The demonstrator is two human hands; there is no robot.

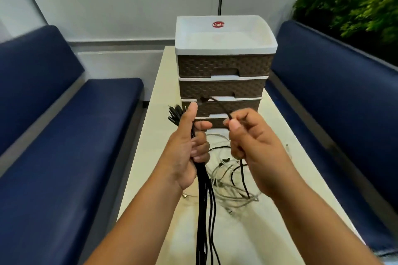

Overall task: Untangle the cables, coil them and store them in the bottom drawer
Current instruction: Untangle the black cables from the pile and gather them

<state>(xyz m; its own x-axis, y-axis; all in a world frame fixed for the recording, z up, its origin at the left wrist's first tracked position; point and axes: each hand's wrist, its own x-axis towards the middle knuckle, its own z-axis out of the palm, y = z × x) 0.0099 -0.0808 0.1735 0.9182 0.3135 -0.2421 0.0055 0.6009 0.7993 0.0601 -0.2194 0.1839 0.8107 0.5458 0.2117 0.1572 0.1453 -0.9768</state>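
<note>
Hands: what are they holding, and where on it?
Left hand grips a bundle of black cables just below their plugs; right hand pinches a single black cable near its end.

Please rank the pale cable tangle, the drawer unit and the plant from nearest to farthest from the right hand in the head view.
From the right hand:
1. Pale cable tangle, on the table just below the hand.
2. Drawer unit, standing straight ahead on the table.
3. Plant, behind the right-side bench.

Two hands (187, 148) – one drawer unit (224, 66), four drawers – two benches (64, 135)
</note>
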